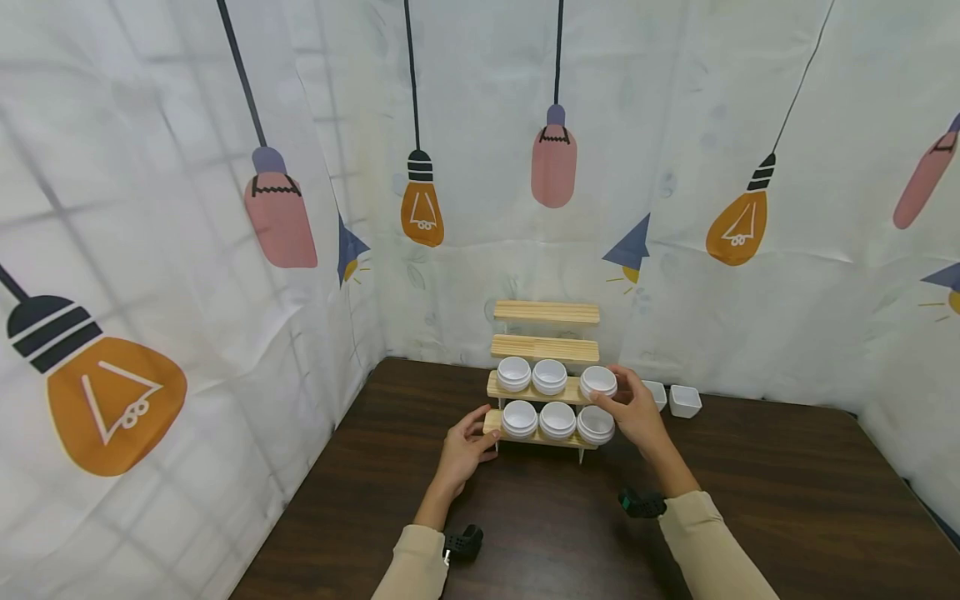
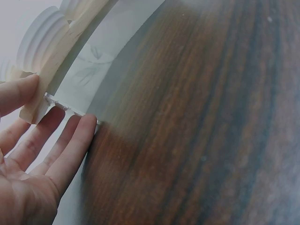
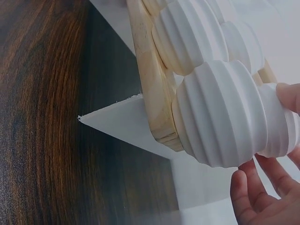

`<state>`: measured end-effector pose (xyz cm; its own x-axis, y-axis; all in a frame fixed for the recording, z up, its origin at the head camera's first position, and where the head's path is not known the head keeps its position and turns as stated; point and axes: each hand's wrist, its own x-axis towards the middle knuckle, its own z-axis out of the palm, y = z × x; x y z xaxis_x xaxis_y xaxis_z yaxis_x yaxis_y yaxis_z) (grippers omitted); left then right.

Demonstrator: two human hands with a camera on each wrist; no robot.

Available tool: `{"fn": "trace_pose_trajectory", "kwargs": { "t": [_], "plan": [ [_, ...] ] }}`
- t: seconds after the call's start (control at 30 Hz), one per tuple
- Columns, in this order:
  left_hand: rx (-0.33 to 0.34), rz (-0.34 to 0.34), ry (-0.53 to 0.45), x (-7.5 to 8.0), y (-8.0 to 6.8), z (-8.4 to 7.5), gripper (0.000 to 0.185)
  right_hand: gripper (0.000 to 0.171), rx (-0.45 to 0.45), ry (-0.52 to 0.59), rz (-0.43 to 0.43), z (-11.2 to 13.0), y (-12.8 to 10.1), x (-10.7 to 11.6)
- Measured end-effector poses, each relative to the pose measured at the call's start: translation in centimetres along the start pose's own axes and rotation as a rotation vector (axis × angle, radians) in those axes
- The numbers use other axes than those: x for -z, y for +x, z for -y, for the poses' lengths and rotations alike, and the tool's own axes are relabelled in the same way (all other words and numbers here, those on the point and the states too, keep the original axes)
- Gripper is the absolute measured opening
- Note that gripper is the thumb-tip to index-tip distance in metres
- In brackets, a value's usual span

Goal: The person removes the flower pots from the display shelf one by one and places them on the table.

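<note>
A tiered stand with wooden shelves point(image 1: 546, 347) stands near the back wall. Three white ribbed round bowls line its lowest shelf point(image 2: 70, 54); the front right one point(image 3: 220, 112) is close up in the right wrist view. On the second shelf are two more bowls at the left and middle, plus a bowl point(image 1: 598, 380) at the right end. My right hand point(image 1: 636, 414) holds that right-end bowl between thumb and fingers. At the left end of the lowest shelf, my left hand point(image 1: 459, 454) grips the board, thumb above and fingers below.
Two small white square dishes point(image 1: 685, 402) sit on the dark wood table point(image 1: 780, 475), right of the stand; my right hand partly hides one. The top two shelves hold nothing. A printed white curtain point(image 1: 480, 275) borders the table behind and at both sides.
</note>
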<state>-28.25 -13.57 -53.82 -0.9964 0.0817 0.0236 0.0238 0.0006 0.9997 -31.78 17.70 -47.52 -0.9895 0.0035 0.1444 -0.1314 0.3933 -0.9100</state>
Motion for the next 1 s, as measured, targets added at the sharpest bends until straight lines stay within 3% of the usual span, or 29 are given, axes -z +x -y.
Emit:
{"fn": "trace_pose_trajectory", "kwargs": {
  "t": [0.77,1.0],
  "plan": [
    [0.010,-0.004,-0.017,0.0,0.0,0.0,0.060,0.064,-0.013,0.050,-0.059,0.0,-0.8,0.6],
    [0.004,0.005,-0.018,-0.3,-1.3,-2.3,0.058,0.062,-0.009,0.065,-0.094,0.5,-1.2,1.0]
  ]
}}
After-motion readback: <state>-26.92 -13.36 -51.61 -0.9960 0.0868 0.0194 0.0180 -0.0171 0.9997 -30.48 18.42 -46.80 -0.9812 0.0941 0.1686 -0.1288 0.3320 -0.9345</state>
